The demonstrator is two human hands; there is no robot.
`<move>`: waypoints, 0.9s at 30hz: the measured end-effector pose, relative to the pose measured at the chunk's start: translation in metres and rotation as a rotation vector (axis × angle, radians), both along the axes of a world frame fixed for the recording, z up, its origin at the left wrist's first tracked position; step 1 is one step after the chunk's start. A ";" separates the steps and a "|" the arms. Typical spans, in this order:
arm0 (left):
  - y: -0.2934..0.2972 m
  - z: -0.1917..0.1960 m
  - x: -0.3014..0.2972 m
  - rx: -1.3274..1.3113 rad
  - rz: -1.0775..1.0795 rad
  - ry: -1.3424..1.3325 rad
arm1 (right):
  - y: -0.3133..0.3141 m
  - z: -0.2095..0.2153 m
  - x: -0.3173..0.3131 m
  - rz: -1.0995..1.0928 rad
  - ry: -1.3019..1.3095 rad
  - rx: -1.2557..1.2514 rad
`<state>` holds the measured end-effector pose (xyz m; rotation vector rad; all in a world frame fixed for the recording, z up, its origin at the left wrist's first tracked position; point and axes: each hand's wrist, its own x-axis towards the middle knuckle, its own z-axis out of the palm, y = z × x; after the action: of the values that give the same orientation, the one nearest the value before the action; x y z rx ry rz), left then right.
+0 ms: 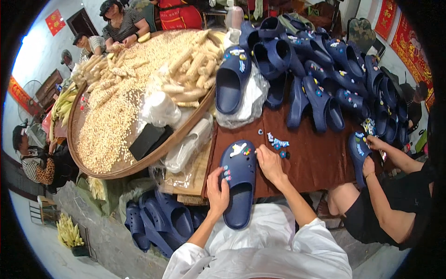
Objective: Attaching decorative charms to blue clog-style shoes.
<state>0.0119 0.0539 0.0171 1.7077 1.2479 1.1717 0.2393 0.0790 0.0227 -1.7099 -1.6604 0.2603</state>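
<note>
A navy blue clog slipper lies at the brown table's front edge, its heel over my lap. White, red and green charms sit near its toe, and small pale ones are on its left side. My left hand holds that left side, thumb on the upper. My right hand is closed in a pinch beside the clog's upper right; whatever is between the fingertips is hidden. Loose charms in blue and white lie just beyond my right hand, with a small round charm to their left.
At right, a co-worker's hands hold another navy clog. Many navy clogs are heaped at the back. A large round tray of corn kernels and cobs stands left. More clogs lie below the table on the left.
</note>
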 end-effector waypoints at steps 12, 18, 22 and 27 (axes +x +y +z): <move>-0.054 0.037 0.007 0.298 -0.003 -0.016 | 0.000 0.027 0.002 -0.267 -0.201 0.071; -0.076 0.005 0.036 -0.277 -0.134 -0.317 | 0.012 0.039 -0.024 0.037 0.092 -0.051; -0.040 -0.005 0.049 -0.676 -0.124 -0.714 | 0.020 0.017 -0.020 0.038 0.227 -0.073; -0.010 -0.023 0.063 -0.960 0.060 -1.092 | 0.018 0.004 -0.023 0.039 0.064 0.018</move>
<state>0.0751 0.0443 -0.0057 0.2129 0.8655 1.0064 0.2162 0.0972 0.0269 -1.6398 -1.6460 0.3143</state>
